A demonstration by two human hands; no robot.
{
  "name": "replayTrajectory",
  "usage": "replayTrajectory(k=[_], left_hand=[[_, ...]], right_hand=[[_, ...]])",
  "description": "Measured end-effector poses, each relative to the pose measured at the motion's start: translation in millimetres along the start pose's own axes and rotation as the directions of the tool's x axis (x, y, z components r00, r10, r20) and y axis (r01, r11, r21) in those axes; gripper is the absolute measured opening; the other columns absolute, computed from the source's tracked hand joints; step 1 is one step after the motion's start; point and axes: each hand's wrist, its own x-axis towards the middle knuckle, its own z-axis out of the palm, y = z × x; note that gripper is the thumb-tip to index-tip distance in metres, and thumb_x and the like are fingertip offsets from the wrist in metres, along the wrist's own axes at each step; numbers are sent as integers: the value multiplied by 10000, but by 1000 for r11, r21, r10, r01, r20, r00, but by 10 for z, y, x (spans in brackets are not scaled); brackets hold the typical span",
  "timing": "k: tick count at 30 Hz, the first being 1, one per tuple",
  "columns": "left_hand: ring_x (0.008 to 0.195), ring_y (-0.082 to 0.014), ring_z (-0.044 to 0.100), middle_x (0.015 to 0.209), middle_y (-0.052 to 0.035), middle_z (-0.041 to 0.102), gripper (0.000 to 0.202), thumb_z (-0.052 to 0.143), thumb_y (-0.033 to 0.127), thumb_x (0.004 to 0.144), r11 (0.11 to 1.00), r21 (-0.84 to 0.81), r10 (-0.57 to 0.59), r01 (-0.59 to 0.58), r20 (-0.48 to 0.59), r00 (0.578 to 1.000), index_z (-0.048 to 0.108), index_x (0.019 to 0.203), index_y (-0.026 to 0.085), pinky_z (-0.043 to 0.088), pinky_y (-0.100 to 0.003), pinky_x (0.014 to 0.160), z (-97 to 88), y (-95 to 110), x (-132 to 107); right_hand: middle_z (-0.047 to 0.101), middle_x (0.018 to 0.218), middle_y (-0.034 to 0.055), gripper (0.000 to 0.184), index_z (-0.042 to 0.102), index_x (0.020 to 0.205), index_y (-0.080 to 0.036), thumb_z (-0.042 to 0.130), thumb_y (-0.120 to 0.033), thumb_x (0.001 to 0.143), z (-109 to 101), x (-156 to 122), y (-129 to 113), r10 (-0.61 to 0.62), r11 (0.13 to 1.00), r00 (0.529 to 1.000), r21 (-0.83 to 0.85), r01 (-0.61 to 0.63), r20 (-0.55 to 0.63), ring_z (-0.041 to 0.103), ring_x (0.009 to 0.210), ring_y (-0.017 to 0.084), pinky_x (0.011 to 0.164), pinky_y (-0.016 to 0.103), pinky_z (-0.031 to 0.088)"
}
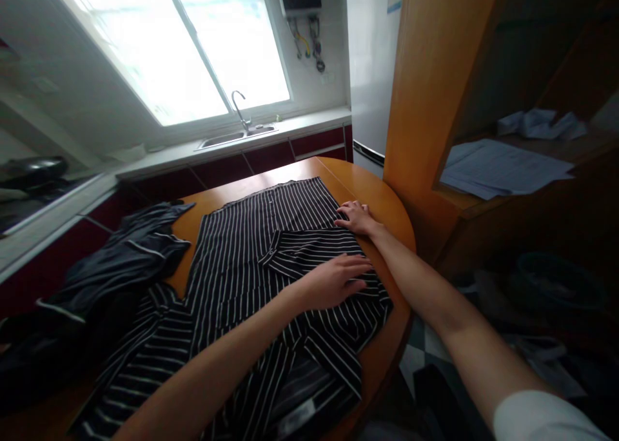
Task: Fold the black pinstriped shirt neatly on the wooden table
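A black shirt with thin white stripes (pixel 251 260) lies spread on a round wooden table (pixel 382 202). One sleeve is folded across the body of the shirt. My left hand (pixel 333 280) lies flat on the folded sleeve, fingers stretched out. My right hand (pixel 355 216) presses flat on the shirt's right edge further away, fingers out. Neither hand holds anything.
A dark garment with pale piping (pixel 120 254) is heaped at the table's left. A kitchen counter with a sink and tap (pixel 239 128) runs under a bright window. A fridge (pixel 370 67) and a wooden shelf with papers (pixel 498 167) stand at the right.
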Motion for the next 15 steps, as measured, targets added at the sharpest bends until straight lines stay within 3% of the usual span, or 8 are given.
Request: replayTrajectory(k=[2, 6, 9, 12, 15], left_hand=[[1501, -252, 285, 1580, -63, 410, 502, 461, 387, 1034, 991, 100, -81, 87, -70, 994, 417, 1524, 285, 212, -481, 1233, 3, -150, -41], [1542, -270, 111, 1661, -41, 214, 618, 453, 507, 1019, 981, 184, -65, 66, -11, 998, 268, 1581, 330, 111, -540, 1237, 143, -233, -37], [1544, -287, 65, 1676, -73, 142, 658, 392, 562, 1022, 979, 183, -83, 87, -34, 996, 208, 1601, 308, 104, -553, 1230, 298, -190, 66], [1538, -338, 46, 1675, -118, 113, 694, 404, 624, 994, 978, 182, -103, 101, 0, 995, 253, 1591, 303, 99, -608, 1208, 437, -155, 125], [1534, -355, 79, 1671, -134, 124, 703, 431, 641, 978, 986, 152, -72, 64, 46, 996, 298, 1577, 298, 122, -623, 1199, 445, -116, 116]], right_hand=[[568, 1382, 120, 495, 661, 1273, -264, 565, -604, 926, -8, -9, -9, 1, 1000, 1000, -3, -1, -16, 424, 1272, 327, 1056, 525, 293], [559, 1403, 124, 489, 651, 1285, -253, 576, -579, 930, -22, -28, -33, 6, 1000, 1000, -7, -6, -12, 422, 1285, 326, 1062, 528, 296], [508, 1460, 133, 532, 621, 1329, -256, 582, -594, 919, -29, -35, -34, 26, 999, 999, -23, -26, -29, 380, 1328, 338, 1070, 532, 289], [496, 1472, 138, 581, 608, 1345, -254, 551, -641, 915, -33, -34, -20, 69, 997, 997, -35, -70, -37, 373, 1334, 344, 1069, 535, 286], [521, 1446, 143, 595, 624, 1328, -247, 505, -668, 924, -34, -26, -5, 100, 994, 994, -37, -101, -35, 395, 1313, 346, 1063, 530, 289]])
